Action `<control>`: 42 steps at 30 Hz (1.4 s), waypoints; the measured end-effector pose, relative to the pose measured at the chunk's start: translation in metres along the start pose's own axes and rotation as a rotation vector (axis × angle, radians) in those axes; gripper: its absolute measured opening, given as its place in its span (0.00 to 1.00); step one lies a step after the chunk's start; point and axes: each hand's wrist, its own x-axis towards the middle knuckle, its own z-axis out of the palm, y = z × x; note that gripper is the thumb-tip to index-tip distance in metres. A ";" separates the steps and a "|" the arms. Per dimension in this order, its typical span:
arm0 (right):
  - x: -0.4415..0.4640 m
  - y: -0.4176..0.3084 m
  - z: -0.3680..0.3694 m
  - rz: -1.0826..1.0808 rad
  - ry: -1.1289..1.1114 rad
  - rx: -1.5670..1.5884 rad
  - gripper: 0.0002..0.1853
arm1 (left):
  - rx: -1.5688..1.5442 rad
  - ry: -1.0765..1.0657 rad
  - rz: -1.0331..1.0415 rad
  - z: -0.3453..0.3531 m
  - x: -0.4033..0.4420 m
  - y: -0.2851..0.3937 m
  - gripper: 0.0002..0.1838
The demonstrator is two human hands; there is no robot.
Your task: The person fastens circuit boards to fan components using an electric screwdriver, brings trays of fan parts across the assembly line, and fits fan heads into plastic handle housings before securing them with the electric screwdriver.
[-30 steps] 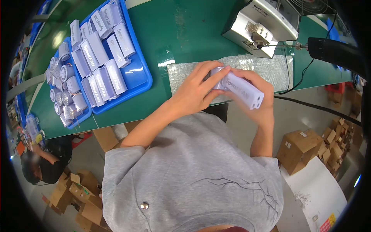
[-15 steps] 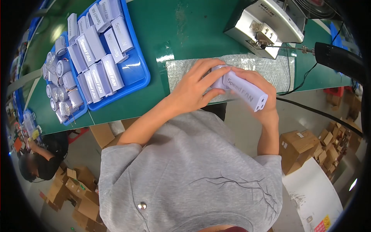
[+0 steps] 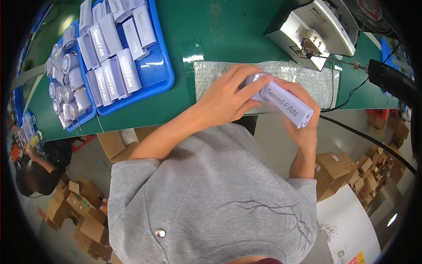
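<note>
A pale lilac casing marked "Speed FAN" point(image 3: 288, 103) is held between both hands, over the front edge of a bubble-wrap sheet point(image 3: 205, 79). My left hand point(image 3: 235, 94) has its fingers closed on the upper-left end, where a rounded part joins the casing. My right hand point(image 3: 303, 99) wraps the casing from behind and the right, with most of its fingers hidden. The casing slants down to the right, and its end with small openings faces me. At the left, a blue tray point(image 3: 165, 75) holds several similar casings.
A smaller blue tray point(image 3: 90, 115) with several round clear-ended parts stands at the far left. A silver machine point(image 3: 303, 35) with a black-handled tool point(image 3: 389, 79) and cables is at the back right. Cardboard boxes point(image 3: 332, 171) lie on the floor; a person point(image 3: 41, 171) sits at the far left.
Both hands and the casing have shifted slightly to the right in view. The grip looks the same. The trays appear higher, and the machine lies further right and lower.
</note>
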 end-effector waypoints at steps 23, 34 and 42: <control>-0.002 -0.002 -0.001 0.101 -0.019 0.045 0.25 | 0.078 -0.016 0.029 0.003 -0.003 -0.003 0.36; -0.005 -0.001 0.002 0.139 -0.004 0.061 0.24 | 0.076 -0.010 0.035 0.002 -0.002 -0.002 0.36; -0.015 0.006 0.019 0.106 0.157 0.117 0.23 | -0.001 -0.014 -0.009 -0.001 -0.002 -0.001 0.40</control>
